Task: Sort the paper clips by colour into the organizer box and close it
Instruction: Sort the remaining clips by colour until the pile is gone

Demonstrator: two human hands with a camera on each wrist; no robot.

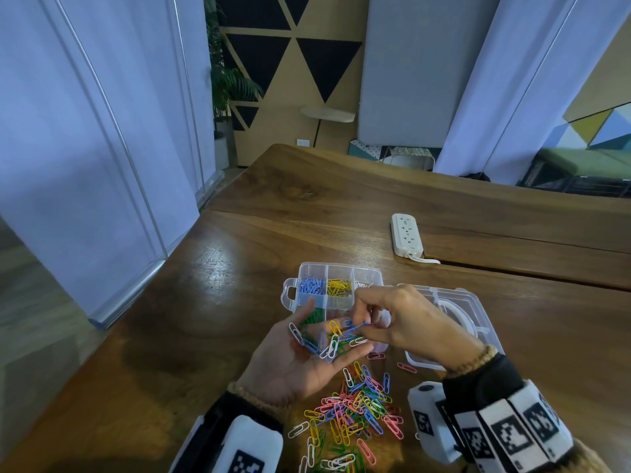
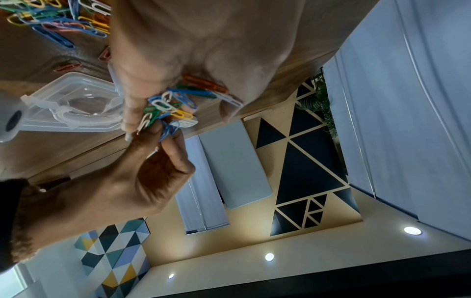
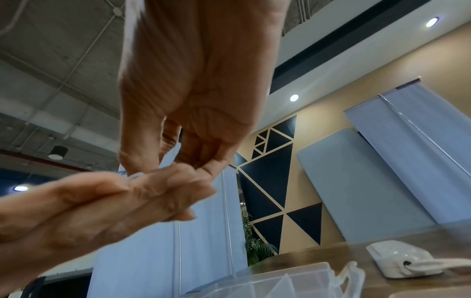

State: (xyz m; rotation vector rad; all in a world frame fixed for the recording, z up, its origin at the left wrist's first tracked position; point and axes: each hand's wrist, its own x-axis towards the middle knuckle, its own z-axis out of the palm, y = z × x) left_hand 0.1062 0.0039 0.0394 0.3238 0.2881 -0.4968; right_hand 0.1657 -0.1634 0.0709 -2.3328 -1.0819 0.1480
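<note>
My left hand (image 1: 300,367) lies palm up above the table, and a handful of mixed paper clips (image 1: 324,339) rests across its palm and fingers. With thumb and fingertips my right hand (image 1: 370,324) pinches a few blue clips (image 1: 356,327) at the edge of that handful; the left wrist view shows the same blue clips (image 2: 169,129) in the pinch. Behind the hands stands the clear organizer box (image 1: 307,268), with blue clips (image 1: 311,286) and yellow clips (image 1: 339,287) in separate compartments. Its lid (image 1: 461,312) lies open to the right.
A loose pile of coloured clips (image 1: 355,414) covers the wooden table (image 1: 239,268) in front of the hands, with a few pink strays near the lid. A white power strip (image 1: 408,235) lies further back right. White panels stand off the table's left edge.
</note>
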